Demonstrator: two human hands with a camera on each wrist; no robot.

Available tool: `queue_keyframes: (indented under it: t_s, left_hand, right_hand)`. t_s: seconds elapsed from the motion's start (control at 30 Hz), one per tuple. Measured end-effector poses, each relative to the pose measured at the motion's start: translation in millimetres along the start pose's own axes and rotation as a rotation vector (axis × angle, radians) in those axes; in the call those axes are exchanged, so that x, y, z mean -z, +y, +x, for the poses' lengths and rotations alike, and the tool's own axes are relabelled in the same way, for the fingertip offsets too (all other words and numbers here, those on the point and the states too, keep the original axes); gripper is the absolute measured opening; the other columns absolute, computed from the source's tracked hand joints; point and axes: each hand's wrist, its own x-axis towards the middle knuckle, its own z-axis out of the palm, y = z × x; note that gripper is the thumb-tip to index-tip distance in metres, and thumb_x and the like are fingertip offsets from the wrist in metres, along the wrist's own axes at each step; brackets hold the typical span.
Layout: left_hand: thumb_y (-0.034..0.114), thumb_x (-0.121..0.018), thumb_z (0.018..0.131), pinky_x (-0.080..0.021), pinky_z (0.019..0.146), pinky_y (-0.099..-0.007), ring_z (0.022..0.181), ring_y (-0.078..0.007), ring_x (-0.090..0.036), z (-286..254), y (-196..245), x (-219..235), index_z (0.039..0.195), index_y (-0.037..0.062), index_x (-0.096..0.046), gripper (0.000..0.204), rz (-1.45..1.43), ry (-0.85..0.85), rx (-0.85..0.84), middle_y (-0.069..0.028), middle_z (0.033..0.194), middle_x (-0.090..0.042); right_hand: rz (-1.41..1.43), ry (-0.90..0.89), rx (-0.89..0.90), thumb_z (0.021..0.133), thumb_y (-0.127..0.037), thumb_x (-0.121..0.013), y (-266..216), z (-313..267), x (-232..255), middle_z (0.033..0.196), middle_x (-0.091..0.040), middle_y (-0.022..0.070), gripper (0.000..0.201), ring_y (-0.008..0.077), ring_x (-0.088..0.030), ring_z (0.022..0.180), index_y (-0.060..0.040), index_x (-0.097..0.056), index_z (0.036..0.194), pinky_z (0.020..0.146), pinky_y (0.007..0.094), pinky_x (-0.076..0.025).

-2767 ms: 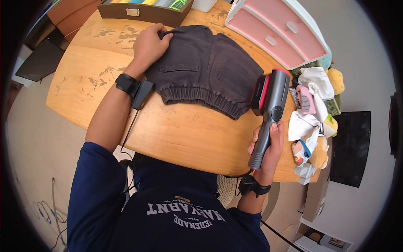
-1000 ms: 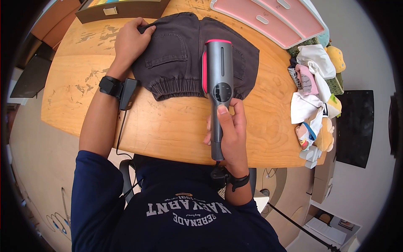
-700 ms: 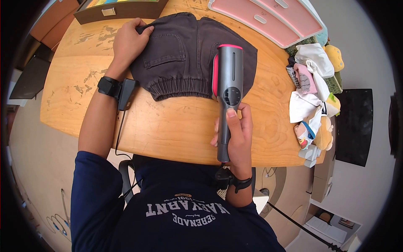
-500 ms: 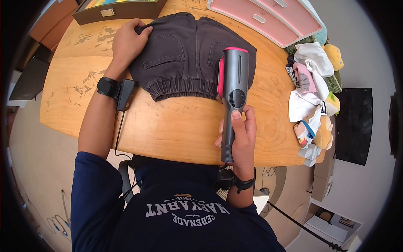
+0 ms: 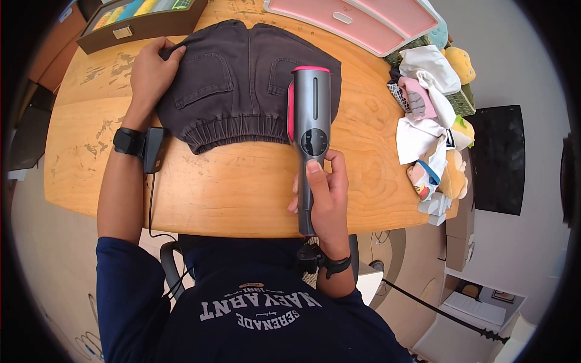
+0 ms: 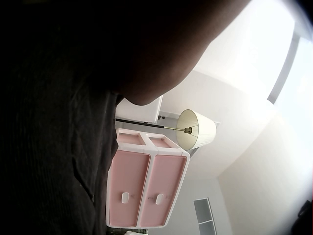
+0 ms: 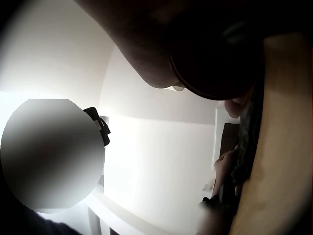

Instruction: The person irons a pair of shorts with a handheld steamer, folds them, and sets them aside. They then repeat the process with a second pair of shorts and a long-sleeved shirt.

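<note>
Dark grey shorts [image 5: 212, 78] lie flat in the head view, their gathered elastic waistband [image 5: 236, 130] toward the person. My left hand [image 5: 151, 72] pinches the shorts' upper left edge between thumb and fingers. My right hand [image 5: 324, 190] grips the handle of a grey and pink handheld garment steamer [image 5: 315, 100], thumb on top just below the round control panel. The steamer's head overlaps the right half of the shorts, its pink-rimmed plate side facing left and mostly hidden. In the left wrist view, dark cloth [image 6: 54, 147] fills the left side. The right wrist view shows the right hand very dark.
A wooden table [image 5: 236, 193] carries everything. At the back left stands a brown box [image 5: 145, 24] of folded coloured items, at the back a white and pink drawer unit [image 5: 363, 24]. Clothes and soft toys [image 5: 423, 109] are heaped along the right edge. A cable runs from the left wrist.
The steamer has swung left from the shorts' right edge to near their middle, then shifted slightly right over them. The left hand keeps its hold. The head view has turned, sliding the scene left.
</note>
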Motion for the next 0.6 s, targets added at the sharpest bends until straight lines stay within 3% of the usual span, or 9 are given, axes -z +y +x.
queue_keyframes:
  t_s: [0.1, 0.17, 0.33, 0.6]
  left_hand:
    - [0.031, -0.074, 0.088, -0.05, 0.065, -0.0347, 0.067, -0.0226, -0.065, 0.7, -1.6, 0.7, 0.089, 0.0002, -0.069, 0.031, 0.011, 0.004, -0.012, -0.0124, 0.073, -0.068]
    - [0.036, -0.073, 0.087, -0.053, 0.07, -0.0404, 0.076, -0.0325, -0.07, 2.4, -4.4, 0.7, 0.093, 0.0045, -0.072, 0.032, 0.013, -0.032, 0.01, -0.0155, 0.081, -0.072]
    - [0.035, -0.073, 0.088, -0.053, 0.071, -0.0406, 0.078, -0.033, -0.07, 2.9, -2.4, 0.9, 0.094, 0.0045, -0.072, 0.032, 0.015, -0.045, 0.033, -0.0158, 0.081, -0.072]
    - [0.036, -0.073, 0.088, -0.053, 0.072, -0.0408, 0.08, -0.0331, -0.07, 1.5, -3.1, -0.1, 0.094, 0.0044, -0.072, 0.032, 0.026, -0.017, 0.009, -0.0153, 0.083, -0.072]
  right_hand:
    - [-0.014, 0.004, 0.003, 0.106, -0.026, -0.056, 0.9, -0.8, 3.6, 0.07, -0.057, 0.0055, 0.033, 0.0105, -0.055, 0.049, -0.0027, -0.04, 0.123, 0.046, 0.0255, -0.046]
    - [-0.023, 0.004, 0.003, 0.106, -0.027, -0.056, 0.0, -0.9, 6.4, 0.07, -0.057, 0.0057, 0.033, 0.0108, -0.055, 0.049, -0.0031, -0.04, 0.123, 0.046, 0.0256, -0.046]
    - [0.048, 0.05, -0.08, 0.106, -0.032, -0.053, -9.6, -0.7, 12.7, 0.072, -0.058, 0.0072, 0.031, 0.0132, -0.057, 0.047, -0.0058, -0.044, 0.12, 0.046, 0.026, -0.046]
    - [0.105, 0.113, -0.06, 0.106, -0.033, -0.051, -9.2, 2.4, 26.2, 0.072, -0.058, 0.0096, 0.029, 0.0157, -0.057, 0.044, -0.0067, -0.047, 0.117, 0.042, 0.0262, -0.047]
